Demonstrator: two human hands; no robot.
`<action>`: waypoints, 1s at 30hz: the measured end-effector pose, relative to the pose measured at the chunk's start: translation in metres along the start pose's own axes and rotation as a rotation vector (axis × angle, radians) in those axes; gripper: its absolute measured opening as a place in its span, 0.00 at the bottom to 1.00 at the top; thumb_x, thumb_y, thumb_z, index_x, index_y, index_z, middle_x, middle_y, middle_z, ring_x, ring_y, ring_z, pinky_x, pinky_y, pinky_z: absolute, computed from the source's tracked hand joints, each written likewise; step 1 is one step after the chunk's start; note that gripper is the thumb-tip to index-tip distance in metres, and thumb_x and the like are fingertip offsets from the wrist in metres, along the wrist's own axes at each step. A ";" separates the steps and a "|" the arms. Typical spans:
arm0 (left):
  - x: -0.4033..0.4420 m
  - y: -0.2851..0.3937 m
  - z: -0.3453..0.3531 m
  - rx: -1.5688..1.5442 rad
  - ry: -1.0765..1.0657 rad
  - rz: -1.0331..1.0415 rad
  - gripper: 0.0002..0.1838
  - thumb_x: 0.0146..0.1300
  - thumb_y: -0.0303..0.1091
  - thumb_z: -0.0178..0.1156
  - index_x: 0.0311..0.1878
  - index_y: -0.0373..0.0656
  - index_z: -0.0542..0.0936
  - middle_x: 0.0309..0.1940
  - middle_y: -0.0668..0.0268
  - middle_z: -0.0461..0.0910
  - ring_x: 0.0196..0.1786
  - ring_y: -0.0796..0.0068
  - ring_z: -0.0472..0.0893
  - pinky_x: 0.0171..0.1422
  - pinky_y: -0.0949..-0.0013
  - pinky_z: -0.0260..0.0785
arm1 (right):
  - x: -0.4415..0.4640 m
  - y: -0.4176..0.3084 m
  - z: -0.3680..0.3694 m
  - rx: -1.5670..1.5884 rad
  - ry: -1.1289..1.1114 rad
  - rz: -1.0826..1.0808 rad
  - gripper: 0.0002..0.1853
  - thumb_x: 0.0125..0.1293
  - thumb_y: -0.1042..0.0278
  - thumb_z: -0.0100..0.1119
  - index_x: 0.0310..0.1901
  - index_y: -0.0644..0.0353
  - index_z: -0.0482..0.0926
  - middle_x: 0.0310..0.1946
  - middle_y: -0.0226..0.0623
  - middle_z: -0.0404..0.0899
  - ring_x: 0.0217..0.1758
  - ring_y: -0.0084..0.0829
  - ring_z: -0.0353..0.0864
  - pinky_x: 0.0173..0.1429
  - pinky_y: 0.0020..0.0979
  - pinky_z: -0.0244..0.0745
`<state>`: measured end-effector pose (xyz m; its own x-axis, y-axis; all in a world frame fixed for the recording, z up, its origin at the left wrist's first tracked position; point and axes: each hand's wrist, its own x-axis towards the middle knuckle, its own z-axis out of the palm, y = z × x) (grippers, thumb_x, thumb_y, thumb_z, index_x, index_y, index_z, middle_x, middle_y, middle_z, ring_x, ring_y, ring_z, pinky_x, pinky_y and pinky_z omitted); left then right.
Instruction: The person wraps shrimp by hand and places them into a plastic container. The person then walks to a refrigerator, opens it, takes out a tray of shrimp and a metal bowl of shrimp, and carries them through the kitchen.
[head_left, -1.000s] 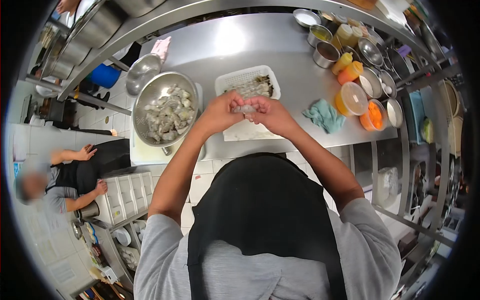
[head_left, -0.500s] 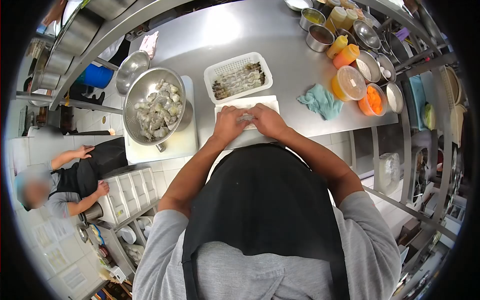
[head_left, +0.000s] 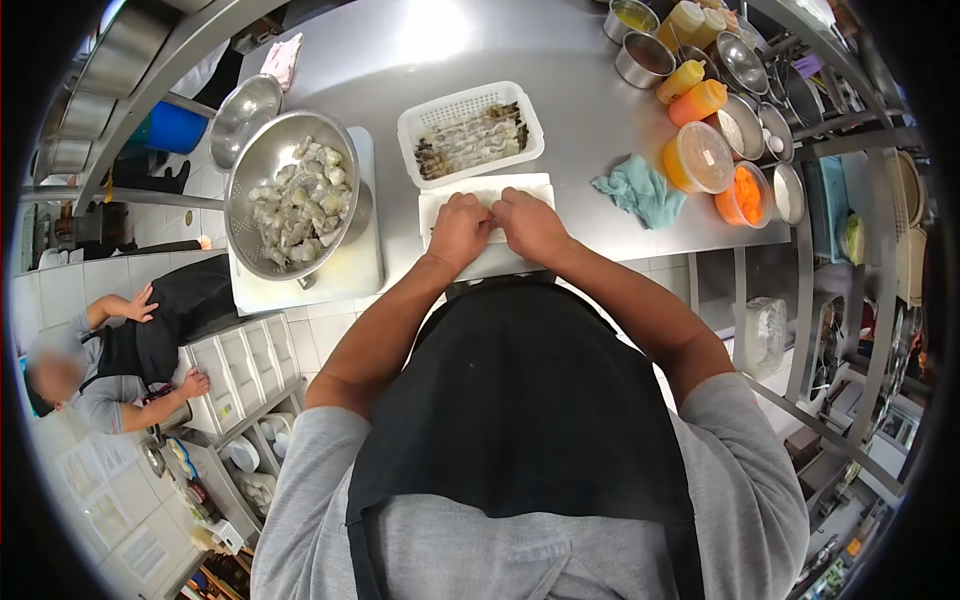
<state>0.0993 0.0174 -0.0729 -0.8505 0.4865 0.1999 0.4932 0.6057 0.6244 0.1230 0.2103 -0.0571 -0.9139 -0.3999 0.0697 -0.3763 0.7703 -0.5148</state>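
Note:
My left hand (head_left: 462, 230) and my right hand (head_left: 529, 225) meet over a shallow white tray (head_left: 440, 195) at the counter's near edge. Both are closed, fingertips pinched together around a grey shrimp that they now almost wholly cover. Just beyond stands a white perforated basket (head_left: 408, 130), where straightened shrimp (head_left: 475, 142) lie side by side with dark tails. To the left, a steel colander (head_left: 240, 180) is tilted and holds a heap of grey shrimp (head_left: 305, 205). It rests on a white cutting board (head_left: 368, 240).
A steel bowl (head_left: 245, 110) sits behind the colander. On the right lie a teal cloth (head_left: 640, 190), a lidded orange tub (head_left: 697, 157), squeeze bottles (head_left: 697, 102) and several steel pots. At left, a co-worker's hand (head_left: 194, 383) touches white containers (head_left: 240, 370).
My hands have drawn closer together, and the shrimp that showed between them is mostly hidden. The whole view has shifted slightly. The co-worker's upper hand has moved a little.

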 end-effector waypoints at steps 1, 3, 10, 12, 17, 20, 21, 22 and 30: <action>0.002 0.000 0.000 0.012 -0.027 0.016 0.01 0.57 0.26 0.71 0.31 0.41 0.87 0.33 0.56 0.81 0.44 0.48 0.80 0.51 0.49 0.75 | 0.002 -0.001 -0.001 -0.028 -0.019 0.003 0.06 0.61 0.77 0.62 0.40 0.59 0.84 0.43 0.42 0.81 0.52 0.47 0.84 0.55 0.46 0.83; 0.004 -0.001 0.000 0.025 -0.039 0.035 0.01 0.57 0.26 0.70 0.31 0.40 0.86 0.32 0.55 0.80 0.43 0.48 0.80 0.50 0.48 0.75 | 0.005 -0.003 -0.003 -0.040 -0.045 0.004 0.06 0.61 0.77 0.62 0.40 0.59 0.84 0.43 0.42 0.81 0.52 0.46 0.85 0.55 0.46 0.83; 0.003 -0.004 0.005 0.029 -0.038 0.052 0.01 0.58 0.26 0.69 0.32 0.40 0.86 0.32 0.55 0.80 0.44 0.47 0.80 0.50 0.47 0.75 | 0.009 0.004 -0.009 -0.077 -0.154 -0.019 0.06 0.62 0.75 0.61 0.40 0.57 0.85 0.44 0.42 0.81 0.53 0.46 0.85 0.56 0.47 0.83; 0.003 -0.003 0.005 0.024 -0.048 0.033 0.01 0.59 0.26 0.69 0.34 0.41 0.87 0.32 0.55 0.80 0.44 0.47 0.80 0.51 0.46 0.76 | 0.011 0.010 -0.012 -0.080 -0.178 -0.056 0.06 0.63 0.75 0.61 0.41 0.56 0.85 0.44 0.41 0.81 0.54 0.46 0.85 0.56 0.47 0.83; -0.002 0.003 0.002 0.083 -0.071 0.018 0.05 0.59 0.28 0.69 0.38 0.41 0.88 0.35 0.55 0.82 0.46 0.47 0.82 0.52 0.46 0.76 | 0.011 0.029 -0.012 -0.051 -0.188 -0.145 0.09 0.65 0.73 0.62 0.45 0.54 0.85 0.45 0.41 0.81 0.55 0.46 0.84 0.58 0.47 0.82; -0.010 0.010 -0.013 0.014 -0.043 0.001 0.09 0.61 0.28 0.70 0.45 0.43 0.90 0.38 0.55 0.83 0.49 0.47 0.81 0.54 0.47 0.76 | 0.006 0.034 -0.014 -0.039 -0.104 -0.179 0.10 0.65 0.71 0.64 0.48 0.54 0.84 0.47 0.39 0.82 0.57 0.47 0.82 0.61 0.47 0.79; -0.012 0.011 -0.016 0.010 -0.006 -0.019 0.09 0.61 0.28 0.70 0.45 0.43 0.90 0.38 0.55 0.83 0.49 0.47 0.82 0.55 0.47 0.76 | 0.003 0.031 -0.018 -0.035 -0.054 -0.191 0.11 0.65 0.70 0.64 0.48 0.55 0.84 0.47 0.38 0.82 0.58 0.47 0.81 0.62 0.48 0.78; -0.016 0.011 -0.019 0.007 0.030 -0.044 0.09 0.61 0.28 0.70 0.44 0.43 0.91 0.38 0.55 0.83 0.49 0.47 0.82 0.55 0.48 0.76 | 0.001 0.027 -0.020 -0.028 -0.006 -0.204 0.11 0.65 0.69 0.65 0.49 0.55 0.84 0.47 0.38 0.82 0.59 0.46 0.80 0.63 0.48 0.77; -0.026 -0.014 -0.026 0.020 0.020 -0.015 0.03 0.59 0.27 0.70 0.37 0.42 0.89 0.33 0.56 0.82 0.45 0.49 0.81 0.52 0.49 0.75 | 0.015 -0.008 0.009 -0.011 0.001 -0.207 0.05 0.67 0.67 0.64 0.41 0.54 0.86 0.41 0.35 0.81 0.54 0.43 0.78 0.59 0.47 0.73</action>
<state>0.1098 -0.0204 -0.0676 -0.8615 0.4643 0.2057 0.4834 0.6256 0.6124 0.1133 0.1935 -0.0593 -0.8172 -0.5497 0.1735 -0.5575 0.6771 -0.4804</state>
